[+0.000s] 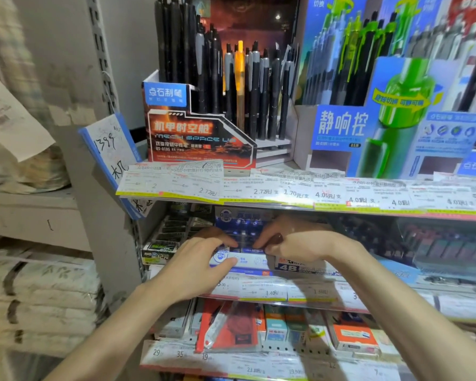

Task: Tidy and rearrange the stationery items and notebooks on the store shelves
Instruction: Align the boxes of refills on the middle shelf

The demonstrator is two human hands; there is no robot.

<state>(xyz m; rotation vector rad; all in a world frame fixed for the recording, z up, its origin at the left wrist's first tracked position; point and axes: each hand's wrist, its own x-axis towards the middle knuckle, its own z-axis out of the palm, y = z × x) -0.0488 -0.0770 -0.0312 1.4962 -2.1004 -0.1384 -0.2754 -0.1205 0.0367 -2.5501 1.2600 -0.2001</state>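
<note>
Both my hands reach into the middle shelf. My left hand rests with fingers spread on the front of a blue and white display box of small stationery items. My right hand is curled over the same box from the right, fingertips pinched on its contents, just above a white 4B eraser box. What exactly the right fingers pinch is hidden. To the left of the blue box sits a green and black box of small packs.
The top shelf holds a red and black pen display and a blue and green pen display. Price labels line the shelf edge. The lower shelf carries packaged items. A grey upright and stacked paper bundles stand at left.
</note>
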